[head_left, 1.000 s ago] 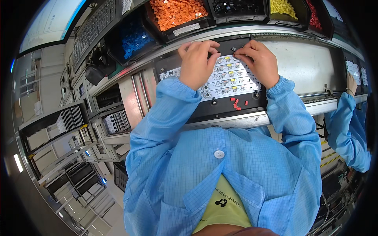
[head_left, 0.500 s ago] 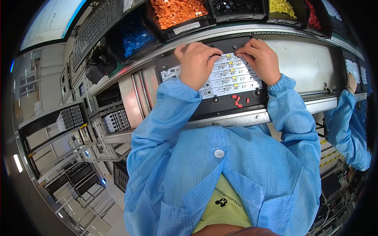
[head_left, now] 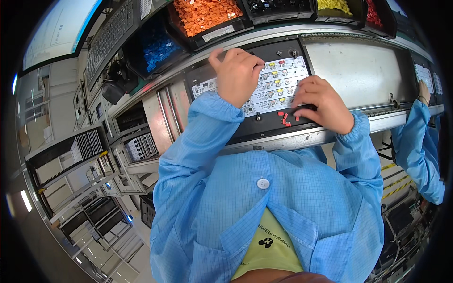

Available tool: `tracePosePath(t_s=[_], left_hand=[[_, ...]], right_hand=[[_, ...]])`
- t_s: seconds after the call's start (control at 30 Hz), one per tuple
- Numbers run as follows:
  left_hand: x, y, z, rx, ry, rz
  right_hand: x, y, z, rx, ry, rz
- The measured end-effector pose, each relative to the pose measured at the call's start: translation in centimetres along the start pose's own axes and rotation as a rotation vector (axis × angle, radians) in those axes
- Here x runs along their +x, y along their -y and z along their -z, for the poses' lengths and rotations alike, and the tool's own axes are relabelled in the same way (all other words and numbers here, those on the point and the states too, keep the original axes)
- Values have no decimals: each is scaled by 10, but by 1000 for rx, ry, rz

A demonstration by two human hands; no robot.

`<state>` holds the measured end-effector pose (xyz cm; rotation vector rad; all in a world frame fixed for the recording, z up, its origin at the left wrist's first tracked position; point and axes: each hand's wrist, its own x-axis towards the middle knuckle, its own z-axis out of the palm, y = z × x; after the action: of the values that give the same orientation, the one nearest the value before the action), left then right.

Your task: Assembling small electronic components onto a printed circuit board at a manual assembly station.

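Observation:
A panel of several white circuit board strips (head_left: pixel 269 95) lies in a black tray (head_left: pixel 245 133). My left hand (head_left: pixel 237 75) is over its left part, thumb and forefinger pinched together at the far strip; what is between them, if anything, I cannot make out. My right hand (head_left: pixel 325 104) hovers at the panel's near right corner, thumb apart from the bent fingers. Just left of its thumb, several small red connectors (head_left: pixel 284 118) lie loose on the tray. Yellow connectors (head_left: pixel 278 82) sit in a column on the strips. One red connector (head_left: pixel 281 62) sits on the far strip.
Along the back stand bins of blue (head_left: pixel 160 51), orange (head_left: pixel 207 16), black (head_left: pixel 276 5), yellow (head_left: pixel 334 6) and red parts (head_left: pixel 373 14). A keyboard (head_left: pixel 112 35) and a screen (head_left: pixel 59 33) are at far left. Another person's hand (head_left: pixel 423 92) works at far right.
My right hand has left the far strip and come down toward the loose red connectors. A red connector now shows on the far strip where its fingers were. My left hand has hardly moved.

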<state>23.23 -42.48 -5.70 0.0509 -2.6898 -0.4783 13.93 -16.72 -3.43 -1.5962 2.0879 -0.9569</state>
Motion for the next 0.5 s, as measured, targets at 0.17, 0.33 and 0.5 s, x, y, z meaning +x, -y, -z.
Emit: tracePosePath(t_s=[0.17, 0.33, 0.5], left_hand=[[-2, 3, 0, 25, 1, -59], [-2, 2, 9, 70, 87, -189], [37, -11, -21, -22, 19, -186]], right_hand=[[-15, 0, -8, -55, -19, 1], [-19, 3, -5, -61, -26, 18], [-21, 3, -7, -87, -18, -20]])
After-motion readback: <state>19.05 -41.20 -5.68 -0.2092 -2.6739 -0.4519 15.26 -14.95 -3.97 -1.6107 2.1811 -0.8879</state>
